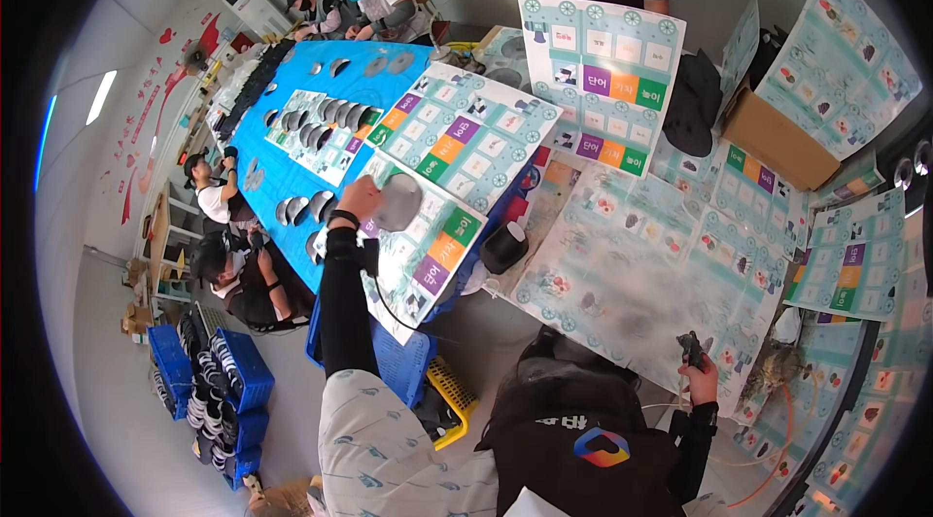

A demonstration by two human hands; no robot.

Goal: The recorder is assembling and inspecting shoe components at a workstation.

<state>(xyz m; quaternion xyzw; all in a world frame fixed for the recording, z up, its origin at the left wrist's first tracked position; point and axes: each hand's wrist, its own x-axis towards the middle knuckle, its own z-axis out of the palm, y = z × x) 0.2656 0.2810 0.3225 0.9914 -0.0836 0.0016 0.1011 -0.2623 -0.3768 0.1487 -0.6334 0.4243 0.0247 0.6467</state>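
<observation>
My left hand (360,202) reaches out to the left, its fingers closed at the edge of a flat grey rounded piece (399,202). The piece is over a printed sheet (428,243) at the corner of the blue-covered table. In my right hand (700,384), low on the right, is a small dark spray gun (691,350). It is held near the front edge of a worktable covered with printed sheets (622,255), which carry a grey, dusty smear. A black cup-like container (504,247) stands between the two work areas.
Dark curved pieces (292,211) lie in rows on the blue table (362,60). Printed boards (604,70) stand upright behind the worktable, beside a cardboard box (780,140). Blue crates (241,371) and a yellow basket (450,400) stand on the floor. Several people sit or stand around.
</observation>
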